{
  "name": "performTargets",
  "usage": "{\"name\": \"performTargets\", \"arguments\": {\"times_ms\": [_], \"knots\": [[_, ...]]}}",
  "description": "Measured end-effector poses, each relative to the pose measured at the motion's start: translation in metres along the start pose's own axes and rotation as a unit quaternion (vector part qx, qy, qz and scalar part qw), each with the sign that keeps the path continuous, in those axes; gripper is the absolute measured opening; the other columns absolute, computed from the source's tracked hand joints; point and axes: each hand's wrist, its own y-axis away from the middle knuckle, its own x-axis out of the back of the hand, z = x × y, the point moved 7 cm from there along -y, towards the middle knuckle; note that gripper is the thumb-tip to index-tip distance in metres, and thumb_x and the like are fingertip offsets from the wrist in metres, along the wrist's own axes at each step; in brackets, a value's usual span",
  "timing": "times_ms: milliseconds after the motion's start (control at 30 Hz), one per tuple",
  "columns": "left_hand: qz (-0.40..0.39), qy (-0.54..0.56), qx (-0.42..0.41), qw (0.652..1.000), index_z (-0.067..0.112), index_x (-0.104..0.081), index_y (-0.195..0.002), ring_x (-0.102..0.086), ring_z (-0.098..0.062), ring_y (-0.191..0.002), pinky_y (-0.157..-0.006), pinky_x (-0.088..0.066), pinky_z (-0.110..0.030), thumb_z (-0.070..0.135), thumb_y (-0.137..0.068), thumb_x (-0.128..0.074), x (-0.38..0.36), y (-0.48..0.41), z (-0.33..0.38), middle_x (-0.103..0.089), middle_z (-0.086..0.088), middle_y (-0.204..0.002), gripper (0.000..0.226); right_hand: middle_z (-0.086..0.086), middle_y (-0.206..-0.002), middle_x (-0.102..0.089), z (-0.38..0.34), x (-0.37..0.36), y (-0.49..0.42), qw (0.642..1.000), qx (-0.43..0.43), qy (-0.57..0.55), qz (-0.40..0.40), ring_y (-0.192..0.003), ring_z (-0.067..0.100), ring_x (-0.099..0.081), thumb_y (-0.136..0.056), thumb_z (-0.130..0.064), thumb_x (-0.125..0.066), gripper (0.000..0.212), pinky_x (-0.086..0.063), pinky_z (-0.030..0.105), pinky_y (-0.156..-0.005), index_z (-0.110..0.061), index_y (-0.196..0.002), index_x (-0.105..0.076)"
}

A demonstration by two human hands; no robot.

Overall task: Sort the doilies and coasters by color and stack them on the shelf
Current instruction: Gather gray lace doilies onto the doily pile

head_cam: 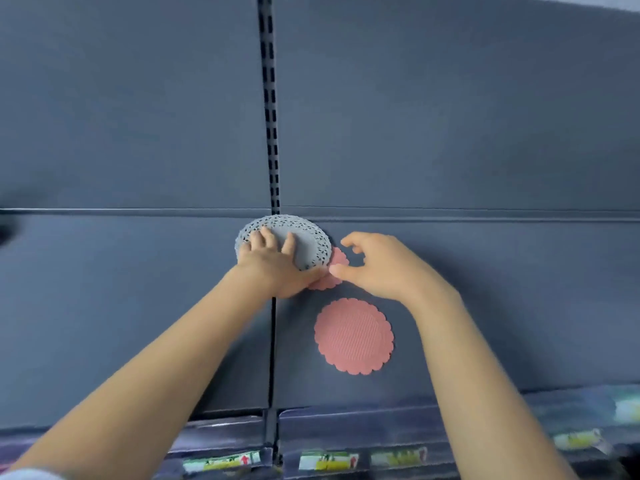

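Note:
A white lace doily point(308, 242) lies tilted near the back of the dark grey shelf point(138, 306). My left hand point(273, 265) holds it, fingers on top and thumb under its near edge. A small pink scalloped coaster point(334, 270) sticks out from beneath the doily. My right hand point(377, 265) hovers just right of that coaster, fingers loosely curled, thumb tip near its edge, holding nothing. A larger pink scalloped coaster point(354, 336) lies flat on the shelf nearer to me.
The shelf's back panel point(450, 116) rises behind, split by a slotted upright point(272, 133). Along the front edge runs a strip of price labels point(329, 460). A dark blurred shape point(8, 230) sits at the far left.

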Motion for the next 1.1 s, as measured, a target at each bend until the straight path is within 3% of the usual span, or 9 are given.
{"name": "performTargets", "arguments": {"times_ms": [133, 233, 400, 500, 700, 800, 900, 1000, 1100], "knots": [[-0.012, 0.044, 0.029, 0.999, 0.03, -0.023, -0.146, -0.016, -0.032, -0.141, -0.108, -0.027, -0.046, 0.074, -0.076, -0.044, 0.019, -0.003, -0.004, -0.026, -0.007, -0.148, 0.086, 0.007, -0.129, -0.052, -0.012, -0.023, -0.058, 0.992, 0.094, 0.061, -0.061, -0.124, 0.029, -0.045, -0.089, -0.048, -0.052, 0.052, -0.042, 0.043, -0.097, -0.018, -0.131, -0.044], [-0.021, 0.09, 0.05, 0.994, 0.038, -0.018, -0.148, -0.007, -0.029, -0.145, -0.114, -0.018, -0.048, 0.062, -0.089, -0.035, 0.016, -0.004, -0.008, -0.014, -0.001, -0.157, 0.066, 0.012, -0.149, -0.03, -0.011, -0.035, -0.08, 0.988, 0.095, 0.107, -0.054, -0.137, 0.031, -0.025, -0.091, -0.06, -0.039, 0.078, -0.031, 0.048, -0.105, -0.007, -0.146, -0.023], [0.007, 0.161, 0.094, 0.982, 0.044, -0.02, -0.147, 0.0, -0.019, -0.147, -0.116, -0.006, -0.047, 0.044, -0.099, -0.034, 0.012, 0.001, -0.014, -0.004, 0.006, -0.16, 0.05, 0.005, -0.142, -0.03, -0.007, -0.049, -0.083, 0.982, 0.145, 0.124, -0.012, -0.135, 0.025, -0.024, -0.088, -0.069, -0.031, 0.078, -0.016, 0.058, -0.112, -0.008, -0.137, -0.029], [0.024, 0.207, 0.158, 0.965, 0.044, -0.015, -0.148, 0.005, -0.018, -0.147, -0.117, 0.002, -0.044, 0.053, -0.095, -0.042, 0.012, 0.01, -0.016, 0.001, 0.001, -0.161, 0.06, 0.005, -0.141, -0.03, -0.007, -0.048, -0.089, 0.983, 0.155, 0.099, -0.012, -0.136, 0.024, -0.025, -0.085, -0.072, -0.033, 0.082, -0.013, 0.062, -0.111, -0.008, -0.136, -0.03], [-0.035, 0.243, 0.26, 0.934, 0.019, 0.013, -0.151, 0.019, -0.025, -0.145, -0.117, 0.008, -0.042, 0.062, -0.088, -0.047, 0.001, 0.009, -0.025, 0.019, -0.013, -0.158, 0.096, 0.008, -0.141, -0.038, -0.005, -0.045, -0.094, 0.987, 0.158, 0.0, 0.042, -0.132, 0.027, -0.035, -0.078, -0.066, -0.056, 0.084, -0.012, 0.055, -0.113, -0.006, -0.133, -0.038], [0.038, 0.294, 0.249, 0.922, 0.022, 0.001, -0.152, -0.001, -0.026, -0.147, -0.118, -0.006, -0.042, 0.044, -0.086, -0.062, 0.011, 0.003, -0.021, -0.004, -0.008, -0.159, 0.094, 0.016, -0.135, -0.047, -0.003, -0.044, -0.096, 0.979, 0.166, -0.099, 0.068, -0.122, 0.036, -0.045, -0.068, -0.047, -0.078, 0.08, -0.022, 0.05, -0.112, 0.001, -0.125, -0.049], [0.187, 0.327, 0.276, 0.884, 0.02, -0.03, -0.144, -0.031, -0.027, -0.134, -0.106, -0.034, -0.036, 0.032, -0.075, -0.074, 0.021, 0.01, -0.027, -0.035, -0.006, -0.143, 0.082, 0.013, -0.137, -0.049, -0.004, -0.045, -0.097, 0.976, 0.177, -0.1, 0.074, -0.126, 0.033, -0.042, -0.068, -0.048, -0.076, 0.077, -0.026, 0.045, -0.111, 0.0, -0.124, -0.054], [0.314, 0.336, 0.288, 0.84, 0.017, -0.044, -0.122, -0.039, -0.019, -0.114, -0.09, -0.037, -0.028, 0.022, -0.071, -0.074, 0.025, 0.025, -0.026, -0.042, 0.001, -0.116, 0.059, 0.005, -0.141, -0.046, 0.0, -0.04, -0.103, 0.977, 0.178, -0.086, 0.075, -0.137, 0.024, -0.03, -0.075, -0.052, -0.068, 0.065, -0.018, 0.035, -0.114, -0.008, -0.122, -0.058], [0.376, 0.391, 0.252, 0.801, 0.018, -0.049, -0.108, -0.046, -0.016, -0.095, -0.072, -0.035, -0.025, 0.011, -0.079, -0.069, 0.028, 0.036, -0.03, -0.046, 0.006, -0.102, 0.036, 0.003, -0.128, -0.054, 0.003, -0.035, -0.107, 0.976, 0.164, -0.128, 0.061, -0.127, 0.022, -0.039, -0.077, -0.045, -0.07, 0.053, -0.024, 0.031, -0.107, -0.011, -0.116, -0.059]]}}
